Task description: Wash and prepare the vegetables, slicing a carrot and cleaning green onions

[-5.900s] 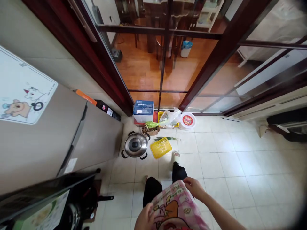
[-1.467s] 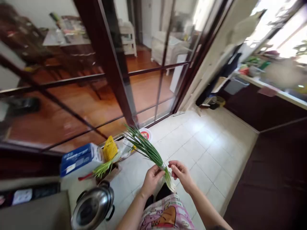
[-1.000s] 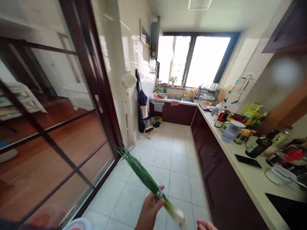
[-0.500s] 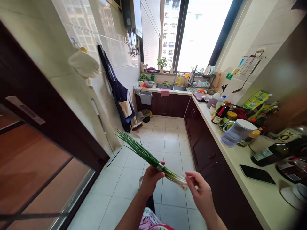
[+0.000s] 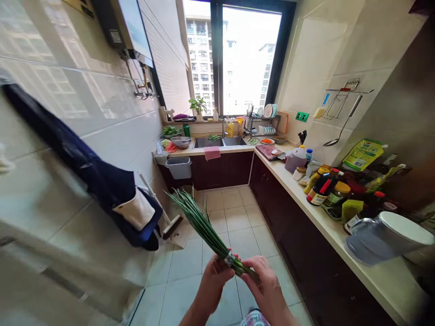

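A bunch of green onions (image 5: 199, 222) slants across the middle of the head view, leaf tips pointing up and away to the left. A shiny silvery band (image 5: 229, 259) wraps its lower stalks. My left hand (image 5: 215, 278) is closed around the bunch just at the band, thumb lying on the near side. On the root end, my right hand (image 5: 267, 280) grips the stalks between thumb and fingers, hiding most of the white part. Both hands hold the bunch in the air above the tiled floor (image 5: 185, 267).
A dark-fronted counter (image 5: 326, 231) runs along the right, bearing bottles, a water pitcher (image 5: 384, 237) and a cutting board (image 5: 270, 151). Ahead is a double sink (image 5: 234, 141) with a grey bin (image 5: 179, 168) hanging beside it. An apron (image 5: 102, 176) and a broom (image 5: 171, 226) are at left.
The view has moved forward into the kitchen, so sink and counter appear nearer. My right hand has closed around the root end, where it was beside the tips before. My left hand keeps its hold.
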The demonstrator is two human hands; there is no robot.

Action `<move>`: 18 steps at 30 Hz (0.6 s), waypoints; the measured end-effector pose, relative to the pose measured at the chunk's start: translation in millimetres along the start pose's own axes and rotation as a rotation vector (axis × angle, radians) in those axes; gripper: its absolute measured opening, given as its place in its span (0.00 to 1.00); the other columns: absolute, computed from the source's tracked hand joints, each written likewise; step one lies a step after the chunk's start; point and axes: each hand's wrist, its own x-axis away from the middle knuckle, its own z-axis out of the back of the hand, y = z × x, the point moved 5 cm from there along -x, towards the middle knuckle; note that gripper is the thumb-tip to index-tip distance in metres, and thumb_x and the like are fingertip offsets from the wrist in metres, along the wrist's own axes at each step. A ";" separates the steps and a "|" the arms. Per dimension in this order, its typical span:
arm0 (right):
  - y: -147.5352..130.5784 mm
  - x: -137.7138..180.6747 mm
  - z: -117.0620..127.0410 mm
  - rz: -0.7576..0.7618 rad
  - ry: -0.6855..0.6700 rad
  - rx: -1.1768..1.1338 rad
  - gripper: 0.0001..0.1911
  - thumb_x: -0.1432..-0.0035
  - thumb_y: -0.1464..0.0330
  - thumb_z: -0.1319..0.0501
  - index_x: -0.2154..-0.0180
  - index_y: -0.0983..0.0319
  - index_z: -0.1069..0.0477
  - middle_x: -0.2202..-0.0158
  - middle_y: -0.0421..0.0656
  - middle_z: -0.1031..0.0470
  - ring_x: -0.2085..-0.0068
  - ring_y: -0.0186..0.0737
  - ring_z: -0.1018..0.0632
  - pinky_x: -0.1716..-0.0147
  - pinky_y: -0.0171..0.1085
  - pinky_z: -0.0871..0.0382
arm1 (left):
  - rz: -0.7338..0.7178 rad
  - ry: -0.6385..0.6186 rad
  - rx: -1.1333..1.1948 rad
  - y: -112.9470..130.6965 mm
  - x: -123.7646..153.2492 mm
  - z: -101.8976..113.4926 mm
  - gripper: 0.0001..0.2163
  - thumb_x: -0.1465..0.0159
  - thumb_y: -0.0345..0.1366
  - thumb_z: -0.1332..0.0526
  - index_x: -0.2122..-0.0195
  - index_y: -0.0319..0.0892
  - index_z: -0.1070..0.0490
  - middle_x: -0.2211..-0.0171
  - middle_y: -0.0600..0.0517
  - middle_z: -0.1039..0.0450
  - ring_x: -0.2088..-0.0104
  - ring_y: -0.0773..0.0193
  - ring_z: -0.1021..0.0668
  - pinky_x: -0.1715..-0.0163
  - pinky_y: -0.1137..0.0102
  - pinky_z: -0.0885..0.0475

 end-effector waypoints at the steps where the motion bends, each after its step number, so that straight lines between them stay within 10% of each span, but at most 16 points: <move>1: 12.9 -14.3 -3.4 -0.031 0.025 -0.028 0.06 0.42 0.67 0.44 0.62 0.57 0.30 0.63 0.44 0.25 0.60 0.43 0.26 0.61 0.39 0.31 | 0.022 -0.008 0.008 -5.0 -19.1 0.5 0.20 0.51 0.33 0.30 0.56 0.45 0.28 0.59 0.46 0.24 0.57 0.57 0.24 0.55 0.61 0.31; 6: 83.1 -108.2 -15.5 -0.108 0.068 -0.125 0.07 0.43 0.68 0.43 0.62 0.58 0.29 0.62 0.45 0.25 0.58 0.43 0.26 0.59 0.38 0.31 | 0.012 0.003 -0.062 -11.6 -135.1 0.1 0.23 0.51 0.37 0.30 0.53 0.47 0.29 0.63 0.47 0.23 0.60 0.58 0.23 0.56 0.62 0.30; 11: 136.5 -241.8 -4.4 -0.028 0.053 -0.127 0.12 0.45 0.66 0.41 0.57 0.57 0.29 0.58 0.46 0.26 0.56 0.44 0.26 0.57 0.39 0.30 | -0.108 0.223 -0.170 43.0 -271.3 11.4 0.26 0.55 0.40 0.29 0.54 0.46 0.30 0.62 0.47 0.23 0.59 0.55 0.22 0.57 0.64 0.28; 18: 205.8 -397.1 -2.7 0.068 -0.090 -0.065 0.08 0.46 0.67 0.42 0.63 0.58 0.29 0.65 0.44 0.24 0.62 0.41 0.23 0.62 0.36 0.29 | -0.296 0.707 -0.248 126.0 -376.4 99.2 0.26 0.61 0.42 0.27 0.59 0.47 0.28 0.66 0.49 0.22 0.58 0.48 0.22 0.60 0.60 0.25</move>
